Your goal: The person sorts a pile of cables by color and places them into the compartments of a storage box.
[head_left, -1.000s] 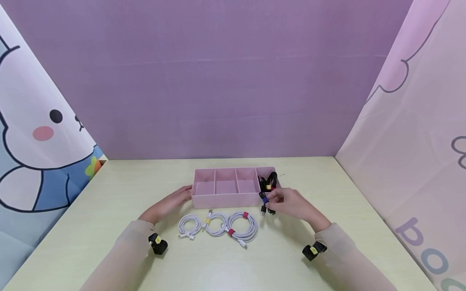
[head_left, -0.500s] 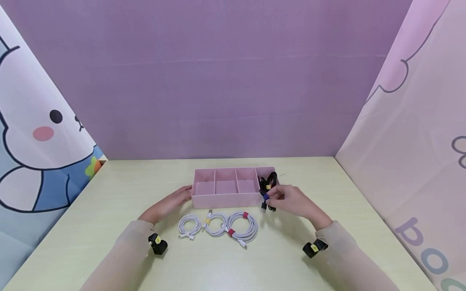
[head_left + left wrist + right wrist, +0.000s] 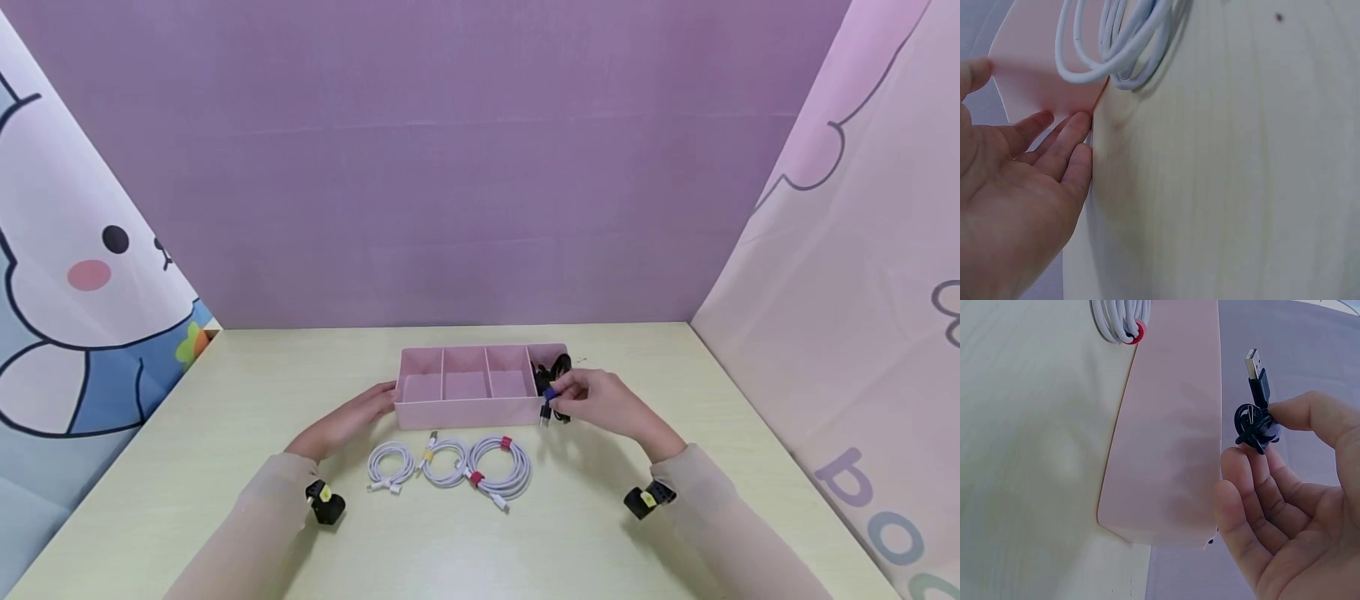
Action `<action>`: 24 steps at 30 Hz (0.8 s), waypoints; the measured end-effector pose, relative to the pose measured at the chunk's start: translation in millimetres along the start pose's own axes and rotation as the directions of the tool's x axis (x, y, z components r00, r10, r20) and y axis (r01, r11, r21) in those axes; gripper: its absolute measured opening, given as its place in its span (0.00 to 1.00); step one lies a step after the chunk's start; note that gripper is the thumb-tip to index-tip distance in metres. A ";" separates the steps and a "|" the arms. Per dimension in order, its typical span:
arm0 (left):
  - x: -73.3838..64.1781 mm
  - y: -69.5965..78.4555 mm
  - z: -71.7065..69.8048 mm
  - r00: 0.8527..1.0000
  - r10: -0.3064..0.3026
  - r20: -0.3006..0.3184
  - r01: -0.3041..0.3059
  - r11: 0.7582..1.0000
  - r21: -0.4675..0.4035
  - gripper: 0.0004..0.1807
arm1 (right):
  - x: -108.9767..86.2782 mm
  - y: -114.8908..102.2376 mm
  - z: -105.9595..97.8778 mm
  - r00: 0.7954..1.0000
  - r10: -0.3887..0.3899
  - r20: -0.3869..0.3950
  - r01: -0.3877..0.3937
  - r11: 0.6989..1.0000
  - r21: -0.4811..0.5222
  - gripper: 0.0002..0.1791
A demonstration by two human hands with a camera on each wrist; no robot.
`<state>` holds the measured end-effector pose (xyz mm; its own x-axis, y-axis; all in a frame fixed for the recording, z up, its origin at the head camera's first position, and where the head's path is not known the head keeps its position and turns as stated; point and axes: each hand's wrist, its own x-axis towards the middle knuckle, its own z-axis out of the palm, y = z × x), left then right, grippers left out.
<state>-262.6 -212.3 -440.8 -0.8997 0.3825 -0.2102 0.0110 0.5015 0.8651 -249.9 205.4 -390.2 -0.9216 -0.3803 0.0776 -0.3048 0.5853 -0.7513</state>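
Observation:
A pink box with several compartments in a row stands on the table. My right hand pinches a coiled black USB cable with a blue tie between thumb and fingers, at the front right corner of the box, level with its rim. The cable's metal plug points away from the palm in the right wrist view. More black cables lie in the rightmost compartment. My left hand rests its straight fingers against the left end of the box, and its thumb touches the box edge in the left wrist view.
In front of the box lie coiled white cables: a small one at left, one with a yellow tie in the middle, and a larger one with red ties at right. A purple backdrop rises behind the table.
My right hand has risen and moved slightly forward with the black cable, from in front of the box to the rim of the rightmost compartment. My left hand has stayed in place.

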 end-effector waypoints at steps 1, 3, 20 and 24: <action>-0.1 0.1 0.0 1.000 0.000 0.000 0.000 1.000 -0.001 0.43 | 0.6 0.0 -0.7 1.000 0.001 -0.002 -0.001 1.000 -0.006 0.10; -0.1 0.1 -0.3 1.000 0.005 0.002 -0.005 1.000 -0.006 0.43 | 1.7 -0.5 -1.6 1.000 0.008 -0.011 -0.008 1.000 -0.012 0.09; -0.1 1.3 -0.8 1.000 0.009 0.000 -0.009 1.000 0.008 0.40 | 7.6 -3.5 -14.0 0.999 0.022 -0.036 -0.024 0.999 -0.039 0.10; -0.6 1.8 -0.5 1.000 0.003 0.002 -0.003 1.000 0.009 0.42 | 9.0 -2.6 -15.4 0.999 0.017 -0.041 -0.020 0.998 -0.056 0.10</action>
<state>-262.3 -212.0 -438.9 -0.8988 0.3855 -0.2087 0.0173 0.5070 0.8617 -261.2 211.5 -377.5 -0.9358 -0.3403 0.0916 -0.2998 0.6322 -0.7145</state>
